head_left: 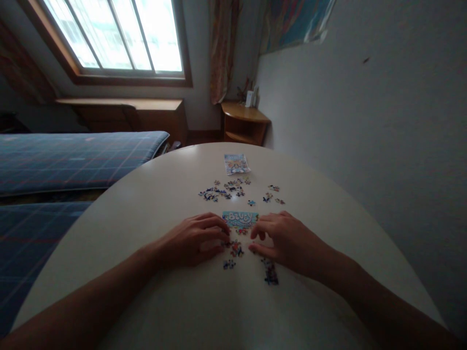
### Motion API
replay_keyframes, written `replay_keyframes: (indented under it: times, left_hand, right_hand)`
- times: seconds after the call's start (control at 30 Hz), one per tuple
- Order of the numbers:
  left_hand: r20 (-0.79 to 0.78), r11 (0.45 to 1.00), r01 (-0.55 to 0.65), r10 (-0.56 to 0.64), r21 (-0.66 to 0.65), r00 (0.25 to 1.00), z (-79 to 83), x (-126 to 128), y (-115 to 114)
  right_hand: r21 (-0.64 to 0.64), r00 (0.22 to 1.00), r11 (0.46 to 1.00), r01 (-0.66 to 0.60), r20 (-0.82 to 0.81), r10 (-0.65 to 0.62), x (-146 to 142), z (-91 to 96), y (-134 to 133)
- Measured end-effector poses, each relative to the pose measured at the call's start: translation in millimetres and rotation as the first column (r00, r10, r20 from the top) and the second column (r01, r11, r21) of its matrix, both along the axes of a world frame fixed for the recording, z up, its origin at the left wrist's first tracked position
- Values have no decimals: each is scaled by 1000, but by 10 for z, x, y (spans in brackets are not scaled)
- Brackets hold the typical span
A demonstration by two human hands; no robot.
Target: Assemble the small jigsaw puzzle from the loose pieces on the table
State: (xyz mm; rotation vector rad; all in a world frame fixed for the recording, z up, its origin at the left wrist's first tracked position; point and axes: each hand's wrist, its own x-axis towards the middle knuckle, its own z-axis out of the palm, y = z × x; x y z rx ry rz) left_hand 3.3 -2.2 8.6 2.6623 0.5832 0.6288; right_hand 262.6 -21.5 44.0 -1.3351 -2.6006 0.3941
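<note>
A joined strip of jigsaw puzzle [241, 219] with "Bluey" lettering lies flat on the round white table. My left hand [199, 238] rests at its left side, fingers stretched out, tips touching the strip's lower left edge and pieces beneath. On the other side, my right hand [279, 236] has its thumb and fingers apart and curved, fingertips at the strip's right edge; nothing shows between them. Between the hands lies a small cluster of jigsaw pieces [236, 249]. Nearer me are a few joined pieces [229, 264] and a dark joined section [270, 272], partly under my right hand.
Loose jigsaw pieces [215, 193] are scattered beyond the strip, with several more [268, 197] to the right. A printed picture sheet [236, 164] lies farther back on the table [164, 301]. A plaid bed [73, 160] stands left; a wall [365, 121] rises right.
</note>
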Motion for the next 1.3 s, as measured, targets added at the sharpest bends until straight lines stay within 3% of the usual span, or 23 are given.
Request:
replay_keyframes:
  times: [0.2, 0.4, 0.67, 0.8, 0.93, 1.1, 1.17, 1.3]
  left_hand:
    - [-37, 999, -36, 37, 3, 999, -40, 63, -79]
    - [-87, 998, -54, 51, -34, 995, -41, 56, -95]
    - [-86, 995, -40, 33, -91, 996, -20, -6, -57]
    - [-73, 995, -43, 37, -91, 997, 2, -5, -60]
    - [3, 984, -178, 178, -27, 984, -27, -26, -3]
    - [55, 866, -496, 493, 58, 868, -183, -115, 155]
    - [20, 837, -542, 542, 76, 840, -240, -149, 201]
    - [-93, 864, -490, 501, 114, 861, -296, -174, 228]
  right_hand:
    - [-96, 999, 995, 12, 54, -6, 40, 72, -12]
    - [-103, 997, 994, 18, 72, -11, 40, 85, -10]
    - [-57, 999, 998, 6, 43, -4, 52, 52, 12]
    - [63, 998, 996, 67, -10, -66, 57, -3, 105]
    - [201, 978, 963, 181, -140, -154, 102, -157, 264]
    - [255, 950, 938, 235, -262, -167, 144, -352, 427]
    - [239, 938, 936, 257, -295, -182, 146, -392, 466]
    - [207, 917, 935, 288, -342, -207, 142, -433, 515]
